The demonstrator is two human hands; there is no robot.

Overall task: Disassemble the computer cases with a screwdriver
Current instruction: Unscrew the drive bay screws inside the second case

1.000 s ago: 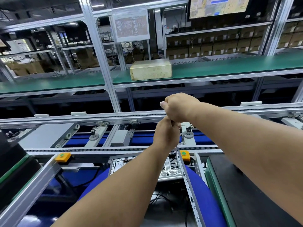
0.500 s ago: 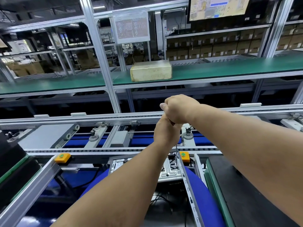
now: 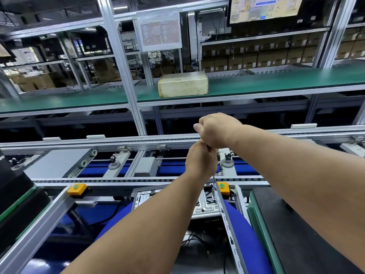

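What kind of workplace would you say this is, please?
Most likely an electronics assembly or teardown line in a factory: a roller conveyor crosses the bench, stacked cardboard boxes fill the racks behind, and an opened computer case lies under the hands.

No text, label, brand, number or sign was legible. Printed sheet (image 3: 159, 29) hung on the frame upright: reddish blocks of diagrams or tables, too blurred to read. Monitor (image 3: 264, 7) at upper right: coloured screen layout with a blue bar, characters too small to make out. Beige box (image 3: 183, 84) on the green shelf: faint dotted marks on its front face, not readable. Two orange button housings (image 3: 77, 189) on the conveyor rail: green arrow-like symbols on top, no lettering discernible.
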